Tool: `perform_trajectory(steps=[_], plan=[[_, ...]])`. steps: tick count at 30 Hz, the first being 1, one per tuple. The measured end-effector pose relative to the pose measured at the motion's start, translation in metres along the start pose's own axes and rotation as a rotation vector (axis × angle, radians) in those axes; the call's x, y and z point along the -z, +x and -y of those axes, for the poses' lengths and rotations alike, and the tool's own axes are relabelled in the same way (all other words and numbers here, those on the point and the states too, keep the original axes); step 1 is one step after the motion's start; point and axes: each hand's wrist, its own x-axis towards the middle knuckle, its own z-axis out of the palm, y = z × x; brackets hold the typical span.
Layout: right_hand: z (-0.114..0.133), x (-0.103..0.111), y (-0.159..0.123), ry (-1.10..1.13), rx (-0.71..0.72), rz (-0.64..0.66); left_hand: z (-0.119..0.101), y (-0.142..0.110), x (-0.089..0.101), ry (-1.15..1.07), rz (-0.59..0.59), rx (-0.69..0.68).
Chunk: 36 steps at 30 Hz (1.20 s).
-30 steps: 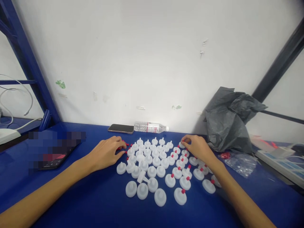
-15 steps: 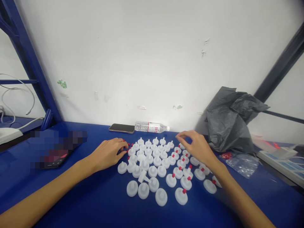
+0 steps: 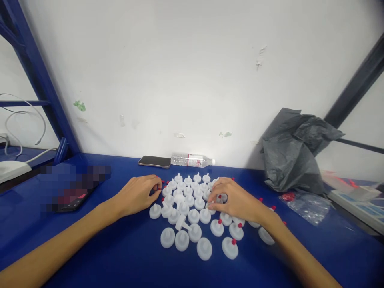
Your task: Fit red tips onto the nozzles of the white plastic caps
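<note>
Several white round plastic caps (image 3: 192, 216) with short stems lie in rows on the blue table (image 3: 120, 256); those toward the right carry small red tips (image 3: 233, 241). My left hand (image 3: 136, 195) rests at the left edge of the group, fingers curled beside loose red tips (image 3: 163, 183). My right hand (image 3: 235, 200) lies over the middle of the group, thumb and fingers pinched on a white cap (image 3: 211, 205). It hides several caps beneath it.
A phone (image 3: 154, 161) and a lying water bottle (image 3: 192, 160) sit by the white wall. A crumpled grey bag (image 3: 294, 156) and a clear bag with red pieces (image 3: 303, 202) are at the right. A blurred dark device (image 3: 70, 196) lies left.
My right hand has moved from the far right of the rows down and left onto the middle caps and pinched one. The left hand has hardly moved.
</note>
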Motion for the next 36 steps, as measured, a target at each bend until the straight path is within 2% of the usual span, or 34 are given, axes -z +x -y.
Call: perform_trajectory(steps=[6, 10, 13, 15, 23, 30, 36], plan=[[-0.008, 0.004, 0.001, 0.068, -0.002, -0.012, -0.001, 0.000, 0.003, -0.034, -0.123, 0.041], [-0.004, 0.005, 0.002, 0.171, -0.072, -0.146, -0.001, -0.002, 0.004, -0.068, -0.232, -0.020], [0.004, 0.003, 0.003, 0.220, -0.109, -0.167, -0.006, -0.004, 0.003, -0.097, -0.315, -0.082], [0.009, 0.001, 0.003, 0.178, -0.113, -0.167, -0.011, -0.005, 0.003, -0.118, -0.364, -0.134], [0.011, -0.009, 0.002, -0.091, 0.095, -0.240, -0.027, -0.010, 0.004, -0.106, -0.460, -0.371], [0.021, -0.014, 0.003, -0.038, 0.130, -0.270, -0.040, -0.012, 0.002, -0.107, -0.598, -0.523], [0.026, -0.017, 0.003, -0.068, 0.242, -0.307, -0.050, -0.017, -0.003, -0.143, -0.581, -0.545]])
